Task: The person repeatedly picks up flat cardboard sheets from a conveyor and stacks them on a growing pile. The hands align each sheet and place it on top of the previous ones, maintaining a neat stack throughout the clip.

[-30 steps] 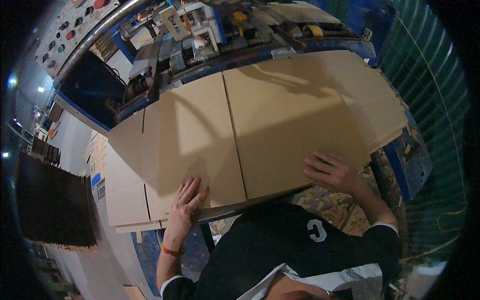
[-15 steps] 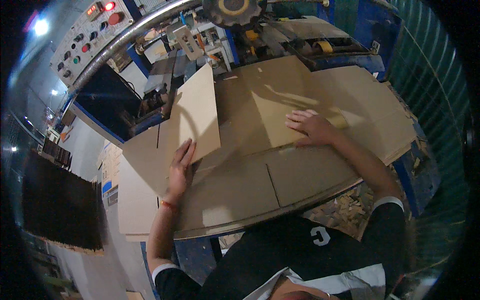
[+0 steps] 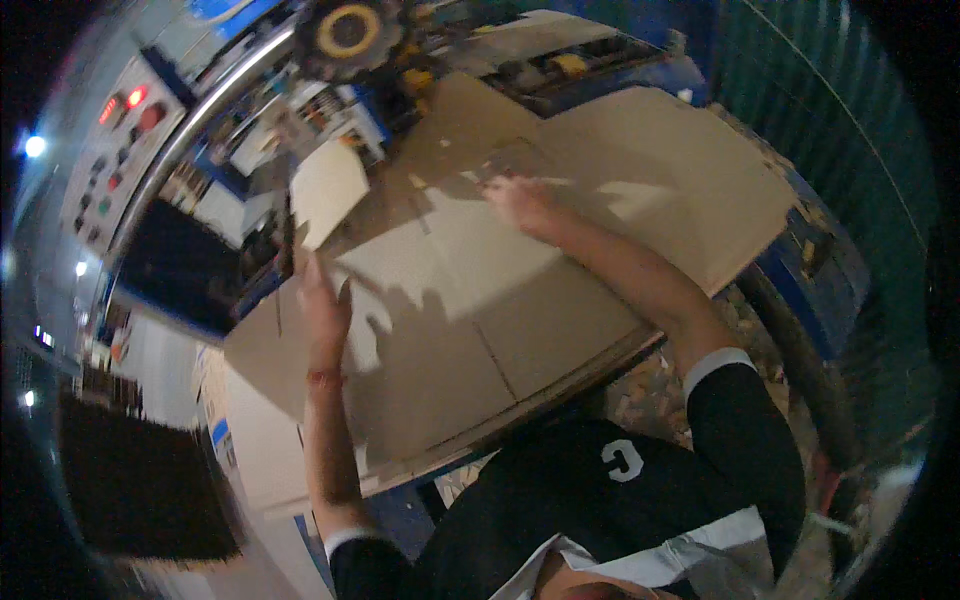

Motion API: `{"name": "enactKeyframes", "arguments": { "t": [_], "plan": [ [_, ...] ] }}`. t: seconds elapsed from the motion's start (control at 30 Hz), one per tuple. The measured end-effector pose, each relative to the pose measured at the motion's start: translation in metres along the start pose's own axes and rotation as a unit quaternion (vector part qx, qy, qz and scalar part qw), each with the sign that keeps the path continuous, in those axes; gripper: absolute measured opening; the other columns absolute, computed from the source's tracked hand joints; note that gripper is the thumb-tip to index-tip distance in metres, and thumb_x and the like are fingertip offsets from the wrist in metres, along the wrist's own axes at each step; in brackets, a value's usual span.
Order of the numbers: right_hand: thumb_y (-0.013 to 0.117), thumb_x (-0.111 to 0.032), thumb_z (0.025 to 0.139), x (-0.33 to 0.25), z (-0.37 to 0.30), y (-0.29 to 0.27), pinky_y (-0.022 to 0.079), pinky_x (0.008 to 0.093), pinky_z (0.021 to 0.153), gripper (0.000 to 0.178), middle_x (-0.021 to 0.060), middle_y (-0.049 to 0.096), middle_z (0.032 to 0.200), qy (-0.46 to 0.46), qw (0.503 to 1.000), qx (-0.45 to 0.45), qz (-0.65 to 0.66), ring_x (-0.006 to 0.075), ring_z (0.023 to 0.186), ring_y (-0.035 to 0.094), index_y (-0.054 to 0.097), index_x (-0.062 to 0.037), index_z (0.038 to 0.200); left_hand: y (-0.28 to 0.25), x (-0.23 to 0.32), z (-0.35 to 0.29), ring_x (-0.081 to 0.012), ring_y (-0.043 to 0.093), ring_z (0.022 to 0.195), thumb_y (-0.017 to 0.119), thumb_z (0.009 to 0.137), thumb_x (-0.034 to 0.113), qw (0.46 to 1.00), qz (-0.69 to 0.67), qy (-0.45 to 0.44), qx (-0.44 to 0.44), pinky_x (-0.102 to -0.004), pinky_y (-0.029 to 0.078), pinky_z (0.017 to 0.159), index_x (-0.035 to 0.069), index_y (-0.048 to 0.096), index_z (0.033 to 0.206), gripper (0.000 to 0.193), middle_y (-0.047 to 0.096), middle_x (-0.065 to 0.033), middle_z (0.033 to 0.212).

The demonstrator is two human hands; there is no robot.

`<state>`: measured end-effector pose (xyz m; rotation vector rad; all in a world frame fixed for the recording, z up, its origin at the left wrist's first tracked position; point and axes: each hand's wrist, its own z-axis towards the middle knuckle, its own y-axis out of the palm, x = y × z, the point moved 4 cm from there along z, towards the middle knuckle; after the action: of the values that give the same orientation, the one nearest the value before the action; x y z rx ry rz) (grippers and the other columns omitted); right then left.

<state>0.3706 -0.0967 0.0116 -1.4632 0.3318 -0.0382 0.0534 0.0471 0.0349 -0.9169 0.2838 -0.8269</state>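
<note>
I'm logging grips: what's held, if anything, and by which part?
It's unclear: the left hand is at the near end of the pale flap, the right hand over cardboard, both blurred.

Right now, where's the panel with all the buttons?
In the head view, the button panel is at the upper left, just left of the shiny metal bar.

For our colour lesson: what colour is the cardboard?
The cardboard is tan, clearest in the head view.

From here I hold my left hand (image 3: 322, 305) pointing ahead, thumb (image 3: 344, 298) apart, forearm (image 3: 333, 440) straight behind; my blurred right hand (image 3: 525, 206) reaches farther forward, its arm (image 3: 640, 278) slanting back rightward.
</note>
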Motion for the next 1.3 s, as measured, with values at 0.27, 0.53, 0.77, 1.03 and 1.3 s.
{"name": "enactKeyframes", "arguments": {
  "t": [0.27, 0.53, 0.77, 1.03, 1.3],
  "plan": [
    [0.056, -0.045, 0.081, 0.144, -0.234, -0.037, 0.03, 0.0442, 0.102, 0.066, 0.0278, 0.04, 0.131, 0.331, 0.888, 0.307, -0.089, 0.0397, 0.121, 0.04, 0.045, 0.0039, 0.124, -0.163, -0.108, -0.234, -0.0331, 0.052, 0.104, 0.06, 0.082, 0.042, 0.832, 0.209, -0.499, 0.125, -0.038, 0.044, 0.087, -0.008, 0.047, 0.11, 0.059, 0.054, -0.0235, 0.111],
    [0.062, -0.039, 0.076, 0.208, -0.259, 0.002, 0.03, 0.0469, 0.101, 0.066, 0.0308, 0.043, 0.125, 0.446, 0.821, 0.344, -0.089, 0.0433, 0.122, 0.035, 0.045, -0.0006, 0.127, -0.131, -0.202, -0.333, -0.0325, 0.056, 0.097, 0.061, 0.079, 0.048, 0.793, 0.234, -0.562, 0.016, -0.038, 0.048, 0.081, -0.01, 0.051, 0.105, 0.065, 0.057, -0.0234, 0.105],
    [0.063, -0.016, 0.078, 0.224, -0.255, -0.012, 0.046, 0.0333, 0.078, 0.044, 0.0176, 0.056, 0.111, 0.258, 0.568, 0.7, 0.348, 0.026, 0.093, 0.058, 0.053, 0.0015, 0.117, -0.166, -0.204, -0.312, -0.0314, 0.056, 0.095, 0.062, 0.077, 0.05, 0.761, 0.326, -0.477, 0.295, -0.0378, 0.049, 0.08, -0.01, 0.051, 0.105, 0.067, 0.057, -0.0229, 0.105],
    [0.06, -0.008, 0.082, 0.213, -0.239, -0.101, 0.044, 0.0314, 0.081, 0.04, 0.0086, 0.055, 0.109, 0.187, 0.653, 0.574, 0.458, 0.0176, 0.096, 0.052, 0.046, 0.0012, 0.119, -0.177, -0.194, -0.324, -0.0188, 0.055, 0.09, 0.053, 0.086, 0.01, 0.752, -0.372, -0.412, 0.355, -0.0315, 0.049, 0.077, -0.004, 0.045, 0.119, 0.037, 0.054, -0.0126, 0.108],
    [0.054, -0.008, 0.087, 0.027, -0.317, -0.129, 0.045, 0.033, 0.081, 0.034, 0.0145, 0.059, 0.109, 0.151, 0.813, 0.54, 0.158, 0.0224, 0.091, 0.058, 0.049, 0.003, 0.119, -0.182, -0.137, -0.313, -0.0284, 0.053, 0.098, 0.058, 0.083, 0.017, 0.799, -0.166, -0.518, 0.255, -0.036, 0.045, 0.082, -0.009, 0.037, 0.126, 0.054, 0.052, -0.0209, 0.112]
  ]
}}
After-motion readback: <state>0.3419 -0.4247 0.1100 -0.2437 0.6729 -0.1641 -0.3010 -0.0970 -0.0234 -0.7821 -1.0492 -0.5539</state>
